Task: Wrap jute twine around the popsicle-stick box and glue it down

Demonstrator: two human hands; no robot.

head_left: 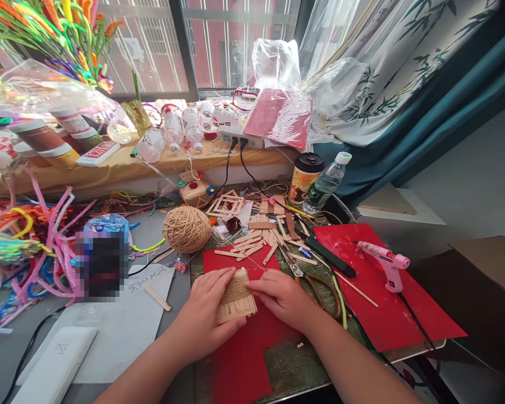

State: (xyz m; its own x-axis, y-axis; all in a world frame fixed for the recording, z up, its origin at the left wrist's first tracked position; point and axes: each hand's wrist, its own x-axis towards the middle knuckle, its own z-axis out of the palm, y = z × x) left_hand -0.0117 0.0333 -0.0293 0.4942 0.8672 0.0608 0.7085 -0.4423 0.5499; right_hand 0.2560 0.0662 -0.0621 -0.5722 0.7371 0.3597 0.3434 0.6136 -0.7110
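A small panel of craft sticks (238, 307), its upper part wound with brown jute twine (235, 289), is held above a red sheet (235, 359). My left hand (206, 311) grips the panel from the left, fingers over the top and thumb along the lower edge. My right hand (284, 297) is closed at the panel's right edge, its fingertips pressed to the twine there. A thin strand runs near the back of that hand. Behind my left hand sits the ball of jute twine (187, 229). Loose craft sticks (250, 244) lie just beyond both hands.
Right of my hands are scissors (320, 292), a black-handled tool (330, 257) and a pink glue gun (385, 264) on another red sheet (404, 314). A water bottle (328, 182) and lidded cup (305, 178) stand behind. At left lie pipe cleaners (54, 241) and a white power bank (56, 365).
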